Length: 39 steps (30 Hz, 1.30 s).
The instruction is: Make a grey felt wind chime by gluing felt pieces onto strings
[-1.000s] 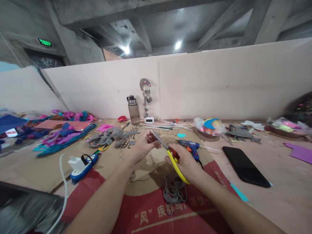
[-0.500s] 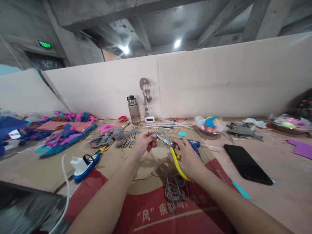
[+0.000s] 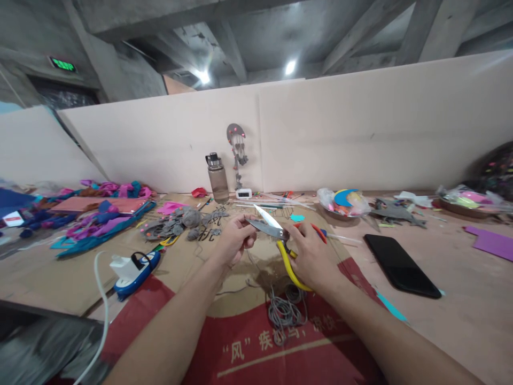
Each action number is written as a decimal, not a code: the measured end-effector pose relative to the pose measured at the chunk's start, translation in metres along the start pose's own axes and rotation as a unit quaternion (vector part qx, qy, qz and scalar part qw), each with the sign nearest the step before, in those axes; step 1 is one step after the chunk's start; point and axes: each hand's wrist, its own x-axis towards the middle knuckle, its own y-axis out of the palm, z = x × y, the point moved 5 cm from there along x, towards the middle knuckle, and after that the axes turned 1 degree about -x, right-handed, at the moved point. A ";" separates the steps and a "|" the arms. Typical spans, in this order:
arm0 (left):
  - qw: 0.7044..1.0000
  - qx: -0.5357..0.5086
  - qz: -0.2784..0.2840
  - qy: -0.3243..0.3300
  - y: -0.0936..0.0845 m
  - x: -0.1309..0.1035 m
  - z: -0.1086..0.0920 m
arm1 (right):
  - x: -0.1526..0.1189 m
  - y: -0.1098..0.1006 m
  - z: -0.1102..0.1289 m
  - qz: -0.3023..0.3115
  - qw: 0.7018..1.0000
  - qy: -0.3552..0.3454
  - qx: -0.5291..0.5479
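My right hand [image 3: 311,254] is closed around scissors [image 3: 290,271] with yellow and red handles. Their blades stand apart and point left, the lower one reaching the fingertips of my left hand [image 3: 235,239]. That hand is pinched shut on a thin grey cord; the pinched end is mostly hidden by the fingers. A strand runs down from there toward a loose grey cord coil [image 3: 285,313], which lies on the red and brown cardboard [image 3: 240,307] below my hands.
Grey felt pieces and yarn balls [image 3: 191,218] lie left, near a blue power strip [image 3: 138,275]. A bottle [image 3: 217,179] and a small white clock [image 3: 243,193] stand at the back. Right are a black phone [image 3: 402,266] and a bowl with plastic wrapping [image 3: 340,214].
The scissors have opened: their blades, together before, are now spread, and the red handle shows apart from the yellow one. My left hand stays pinched near the blade tip.
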 end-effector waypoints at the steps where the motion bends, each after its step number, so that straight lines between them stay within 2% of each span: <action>1: 1.000 0.009 -0.001 0.004 0.000 0.000 0.000 | 0.000 -0.001 0.000 0.000 1.000 0.000 -0.003; 7: 0.999 0.040 0.001 0.016 -0.002 0.002 0.000 | 0.000 -0.002 0.000 0.009 1.000 -0.001 -0.011; 33: 0.999 0.038 0.014 0.034 -0.008 0.004 0.001 | 0.000 -0.004 0.001 0.024 0.999 0.011 -0.020; 36: 0.999 0.036 0.008 0.036 -0.008 0.005 -0.002 | 0.000 -0.002 -0.002 0.029 0.999 0.029 0.018; 39: 0.999 0.025 -0.003 0.035 -0.010 0.006 -0.003 | 0.003 0.001 -0.008 0.025 0.991 0.056 0.118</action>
